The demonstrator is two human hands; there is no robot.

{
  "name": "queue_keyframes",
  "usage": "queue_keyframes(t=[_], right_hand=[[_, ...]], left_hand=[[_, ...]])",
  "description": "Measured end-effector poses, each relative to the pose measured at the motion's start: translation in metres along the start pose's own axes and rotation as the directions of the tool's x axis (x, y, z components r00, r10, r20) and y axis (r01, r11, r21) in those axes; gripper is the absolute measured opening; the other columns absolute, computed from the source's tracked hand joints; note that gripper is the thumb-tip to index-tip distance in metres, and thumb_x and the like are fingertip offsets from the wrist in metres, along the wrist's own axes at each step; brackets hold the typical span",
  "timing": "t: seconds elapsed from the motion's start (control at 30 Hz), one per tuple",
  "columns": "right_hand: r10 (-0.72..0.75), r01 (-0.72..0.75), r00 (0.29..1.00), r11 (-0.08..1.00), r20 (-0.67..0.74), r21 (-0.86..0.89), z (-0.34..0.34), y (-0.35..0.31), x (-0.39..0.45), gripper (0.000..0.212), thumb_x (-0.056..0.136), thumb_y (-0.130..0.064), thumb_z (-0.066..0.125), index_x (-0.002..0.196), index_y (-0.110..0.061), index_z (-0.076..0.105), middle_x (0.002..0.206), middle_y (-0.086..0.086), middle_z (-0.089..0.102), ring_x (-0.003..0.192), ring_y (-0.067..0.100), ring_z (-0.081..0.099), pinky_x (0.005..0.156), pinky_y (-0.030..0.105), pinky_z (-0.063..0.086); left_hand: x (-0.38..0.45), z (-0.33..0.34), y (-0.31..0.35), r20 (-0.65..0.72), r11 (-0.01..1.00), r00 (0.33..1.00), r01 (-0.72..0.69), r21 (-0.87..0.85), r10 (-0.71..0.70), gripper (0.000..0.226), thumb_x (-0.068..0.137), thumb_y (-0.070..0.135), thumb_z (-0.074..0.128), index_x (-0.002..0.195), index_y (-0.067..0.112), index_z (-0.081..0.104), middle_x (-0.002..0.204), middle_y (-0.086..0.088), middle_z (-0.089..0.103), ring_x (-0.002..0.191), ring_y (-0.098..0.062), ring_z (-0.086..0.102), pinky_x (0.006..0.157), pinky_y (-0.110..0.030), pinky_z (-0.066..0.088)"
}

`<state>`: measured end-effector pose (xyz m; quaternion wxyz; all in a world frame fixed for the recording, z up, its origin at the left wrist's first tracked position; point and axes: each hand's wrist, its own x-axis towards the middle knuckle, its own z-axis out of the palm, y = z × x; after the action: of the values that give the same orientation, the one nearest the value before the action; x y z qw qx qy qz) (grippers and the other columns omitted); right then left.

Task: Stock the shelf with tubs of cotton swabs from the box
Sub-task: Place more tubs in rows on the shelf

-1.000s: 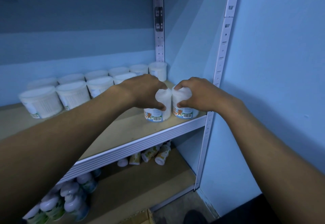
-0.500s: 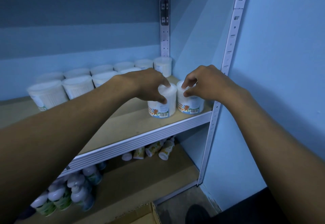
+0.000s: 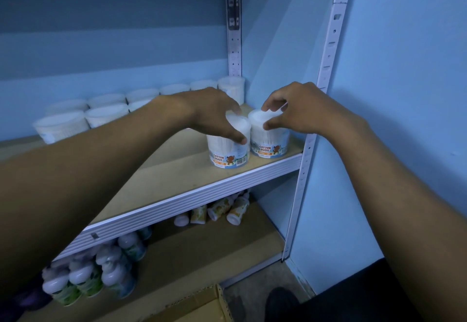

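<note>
Blue walls back a wooden shelf [image 3: 161, 177] where two clear tubs packed with white swabs, labelled "COTTON BUDS", stand upright and touching near its front right corner, the left hand [image 3: 214, 117] gripping the left tub [image 3: 228, 150] with curled fingers, the right hand [image 3: 298, 112] pinching the right tub [image 3: 270, 142] at its lid.

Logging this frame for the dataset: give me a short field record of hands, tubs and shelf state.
left hand: fingers curled round the left cotton buds tub
right hand: fingertips on the lid of the right cotton buds tub
tubs: upright, side by side at the front right of the shelf board
back rows: more tubs along the wall
lower shelf: bottles
</note>
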<state>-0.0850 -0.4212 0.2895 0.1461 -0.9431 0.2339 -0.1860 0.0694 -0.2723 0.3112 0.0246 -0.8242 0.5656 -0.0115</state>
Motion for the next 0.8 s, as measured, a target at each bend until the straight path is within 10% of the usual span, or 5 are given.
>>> queue_keyframes(t=[0.23,0.5,0.8], right_hand=[[-0.009,0.01,1.0,0.998,0.016,-0.063,0.01,-0.002,0.004,0.023,0.076,-0.028,0.087,0.097,-0.028,0.078,0.104,-0.004,0.068,0.105,0.017,0.058,0.091,0.037,0.052],[-0.022,0.03,0.996,0.995,0.091,-0.093,-0.004,0.001,0.001,0.028,0.076,-0.017,0.087,0.101,-0.025,0.079,0.105,-0.004,0.071,0.097,0.013,0.061,0.079,0.023,0.041],[-0.02,0.022,0.999,0.998,0.05,-0.055,-0.007,0.001,-0.004,0.038,0.075,-0.041,0.085,0.11,-0.03,0.076,0.112,-0.005,0.068,0.102,0.016,0.062,0.084,0.028,0.047]], left_hand=[[-0.001,-0.001,0.004,0.037,1.0,0.999,0.018,0.009,-0.018,0.069,0.071,0.07,0.067,0.133,0.041,0.055,0.134,0.01,0.057,0.121,-0.017,0.053,0.099,-0.036,0.046],[0.0,-0.003,0.017,0.005,0.996,0.996,0.084,0.017,-0.084,0.069,0.061,0.081,0.066,0.106,0.028,0.07,0.078,0.009,0.072,0.052,-0.007,0.069,0.078,-0.032,0.057],[0.001,-0.005,0.015,0.004,1.0,1.0,0.016,0.02,-0.016,0.082,0.065,0.082,0.061,0.132,0.035,0.057,0.135,0.009,0.057,0.123,-0.017,0.051,0.099,-0.037,0.045]])
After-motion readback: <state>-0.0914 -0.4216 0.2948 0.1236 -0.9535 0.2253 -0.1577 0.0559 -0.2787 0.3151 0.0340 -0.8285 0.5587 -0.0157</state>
